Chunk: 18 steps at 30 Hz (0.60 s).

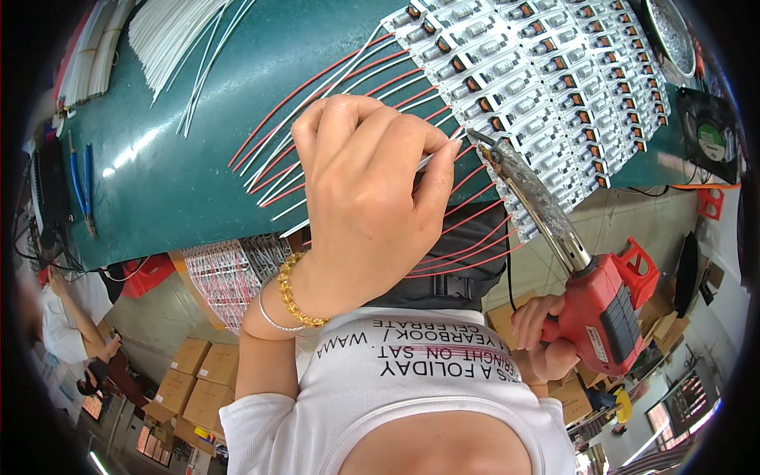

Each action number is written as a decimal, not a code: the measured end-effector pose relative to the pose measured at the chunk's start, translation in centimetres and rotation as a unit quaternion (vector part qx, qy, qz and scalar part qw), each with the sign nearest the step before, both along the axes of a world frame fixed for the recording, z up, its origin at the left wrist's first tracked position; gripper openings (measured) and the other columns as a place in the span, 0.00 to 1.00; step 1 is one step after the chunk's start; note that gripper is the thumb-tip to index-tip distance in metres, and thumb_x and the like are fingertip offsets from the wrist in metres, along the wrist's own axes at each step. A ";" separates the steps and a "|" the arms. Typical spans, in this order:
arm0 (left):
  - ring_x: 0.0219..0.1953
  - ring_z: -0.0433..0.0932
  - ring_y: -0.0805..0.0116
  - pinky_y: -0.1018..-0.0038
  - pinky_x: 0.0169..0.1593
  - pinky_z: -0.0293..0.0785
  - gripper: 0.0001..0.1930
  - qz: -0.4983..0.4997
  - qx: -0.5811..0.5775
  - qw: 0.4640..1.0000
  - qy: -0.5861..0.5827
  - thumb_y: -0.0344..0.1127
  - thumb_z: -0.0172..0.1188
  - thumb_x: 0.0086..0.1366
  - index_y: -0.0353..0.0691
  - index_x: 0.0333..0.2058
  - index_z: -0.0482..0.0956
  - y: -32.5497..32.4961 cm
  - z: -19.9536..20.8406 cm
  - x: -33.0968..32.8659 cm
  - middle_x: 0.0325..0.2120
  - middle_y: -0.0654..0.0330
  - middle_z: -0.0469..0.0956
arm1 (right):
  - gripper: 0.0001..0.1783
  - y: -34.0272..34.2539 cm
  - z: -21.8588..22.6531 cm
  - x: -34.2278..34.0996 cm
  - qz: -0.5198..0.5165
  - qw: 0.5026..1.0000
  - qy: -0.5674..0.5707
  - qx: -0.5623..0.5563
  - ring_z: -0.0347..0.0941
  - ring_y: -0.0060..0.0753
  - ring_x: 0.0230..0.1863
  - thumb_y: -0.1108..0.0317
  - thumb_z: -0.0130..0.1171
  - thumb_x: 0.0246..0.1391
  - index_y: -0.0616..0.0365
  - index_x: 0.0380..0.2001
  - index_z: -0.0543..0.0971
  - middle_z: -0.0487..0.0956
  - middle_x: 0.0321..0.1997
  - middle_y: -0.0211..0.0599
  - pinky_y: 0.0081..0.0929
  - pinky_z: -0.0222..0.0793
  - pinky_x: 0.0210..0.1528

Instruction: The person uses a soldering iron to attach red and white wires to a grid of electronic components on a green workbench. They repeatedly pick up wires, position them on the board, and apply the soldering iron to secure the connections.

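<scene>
1. The left hand (pixel 364 198) is pinching a thin white wire (pixel 427 161) between thumb and fingertips; the grip is closing tight around it, leaving only a short end showing at the 3 o'clock side of the knuckles.
2. That wire is running roughly from 9 o'clock to 3 o'clock, rising slightly, with its free end pointing at the tip of the soldering gun (pixel 554 237), probably so the two meet at one spot.
3. The right hand (pixel 542 336) is wrapping fully around the gun's red handle at 4 o'clock of the frame. The gun's long axis is lying diagonally, its metal barrel aiming toward 10 o'clock and its tip sitting just beside the wire end.
4. Beneath the meeting point, rows of small circuit boards (pixel 538 71) are lying edge to edge at 1 o'clock, seemingly laid out so they can be reached in turn.
5. Red and white leads (pixel 332 87) are fanning out from the boards toward 8 o'clock across the green worktop (pixel 174 158).
6. A bundle of white wires (pixel 170 28) is resting at 11 o'clock, well apart from the hands.
7. A small fan (pixel 710 138) is standing at 3 o'clock.
</scene>
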<state>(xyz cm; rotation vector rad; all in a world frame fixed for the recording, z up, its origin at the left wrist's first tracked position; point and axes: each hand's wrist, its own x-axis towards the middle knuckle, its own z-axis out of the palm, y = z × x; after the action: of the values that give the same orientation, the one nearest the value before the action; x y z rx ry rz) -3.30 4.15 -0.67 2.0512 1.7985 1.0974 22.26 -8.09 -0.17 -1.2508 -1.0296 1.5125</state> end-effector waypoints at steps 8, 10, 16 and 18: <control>0.31 0.70 0.64 0.69 0.42 0.62 0.06 0.004 0.008 1.000 -0.001 0.26 0.68 0.49 0.42 0.24 0.79 0.0 -0.1 0.0 0.18 0.66 0.72 | 0.47 0.3 -0.7 0.5 0.052 0.993 0.038 0.096 0.62 0.23 0.12 0.30 0.54 0.49 0.62 0.56 0.62 0.65 0.11 0.24 0.23 0.59 0.21; 0.31 0.71 0.64 0.69 0.42 0.62 0.06 0.004 0.011 1.000 0.001 0.26 0.68 0.49 0.42 0.24 0.79 0.0 -0.1 -0.1 0.18 0.66 0.72 | 0.49 0.4 -0.1 0.5 0.045 0.997 0.011 0.060 0.62 0.23 0.12 0.29 0.53 0.50 0.62 0.58 0.61 0.65 0.11 0.24 0.23 0.59 0.21; 0.31 0.71 0.65 0.69 0.43 0.62 0.06 0.001 0.019 1.000 -0.002 0.26 0.69 0.49 0.42 0.24 0.79 0.0 -0.4 0.1 0.18 0.66 0.73 | 0.50 1.1 1.1 -1.9 -0.001 0.999 -0.022 0.029 0.61 0.23 0.11 0.29 0.53 0.50 0.65 0.58 0.61 0.66 0.11 0.25 0.23 0.58 0.19; 0.31 0.71 0.65 0.69 0.42 0.63 0.06 -0.001 0.019 1.000 0.001 0.25 0.68 0.49 0.41 0.24 0.79 0.0 -0.4 0.1 0.18 0.65 0.74 | 0.50 1.6 1.2 -2.0 0.010 0.999 -0.020 0.027 0.61 0.23 0.11 0.29 0.53 0.50 0.65 0.58 0.61 0.66 0.11 0.25 0.23 0.58 0.19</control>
<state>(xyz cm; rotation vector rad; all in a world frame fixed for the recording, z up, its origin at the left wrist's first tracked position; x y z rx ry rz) -3.23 4.14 -1.05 2.0760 1.7890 1.1393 20.24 -6.54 1.00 -1.2396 -1.1043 1.4701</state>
